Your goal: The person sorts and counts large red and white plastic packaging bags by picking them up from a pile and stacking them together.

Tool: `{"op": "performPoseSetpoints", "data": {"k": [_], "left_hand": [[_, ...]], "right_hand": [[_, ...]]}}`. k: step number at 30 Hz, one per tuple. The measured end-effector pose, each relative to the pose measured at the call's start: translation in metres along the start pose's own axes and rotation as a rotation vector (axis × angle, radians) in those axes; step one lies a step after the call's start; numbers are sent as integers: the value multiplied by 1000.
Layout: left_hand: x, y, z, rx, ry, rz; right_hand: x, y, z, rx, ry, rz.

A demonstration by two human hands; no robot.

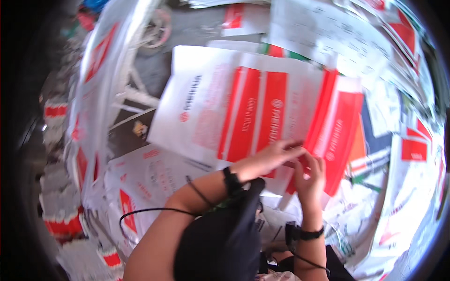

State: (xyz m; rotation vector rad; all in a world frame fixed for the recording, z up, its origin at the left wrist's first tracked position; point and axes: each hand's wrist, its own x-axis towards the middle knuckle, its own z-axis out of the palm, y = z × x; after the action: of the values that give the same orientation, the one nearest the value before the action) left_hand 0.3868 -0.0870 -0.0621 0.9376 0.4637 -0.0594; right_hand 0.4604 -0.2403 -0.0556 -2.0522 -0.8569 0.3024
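Flat red-and-white printed bags lie overlapping in front of me, their edges fanned out from left to right. The rightmost bags form a narrow red pile with raised, slightly blurred edges. My left hand reaches across the lower edge of the bags, its fingers bent together at the pile's left edge. Close against it, my right hand has its fingers curled at the same edge, with fingertips meeting those of the left. Both seem to pinch a bag edge, though the fingertips partly hide it. Each wrist wears a black band with a cord.
White sheets with handwriting lie at the far side. A tall white-and-red stack stands at the left, beside a roll of tape. More printed bags lie near my left arm. Folded bundles line the far left. Further bags are piled at the right.
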Motion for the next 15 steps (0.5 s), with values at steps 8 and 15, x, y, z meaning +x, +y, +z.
{"op": "performPoseSetpoints", "data": {"k": [8,15], "left_hand": [[15,-9,4,11,-12,-57],[15,-15,1,40,-37,-72]], "right_hand": [[1,10,-12,37,38,25],[-4,15,-13,44,66,151]]}}
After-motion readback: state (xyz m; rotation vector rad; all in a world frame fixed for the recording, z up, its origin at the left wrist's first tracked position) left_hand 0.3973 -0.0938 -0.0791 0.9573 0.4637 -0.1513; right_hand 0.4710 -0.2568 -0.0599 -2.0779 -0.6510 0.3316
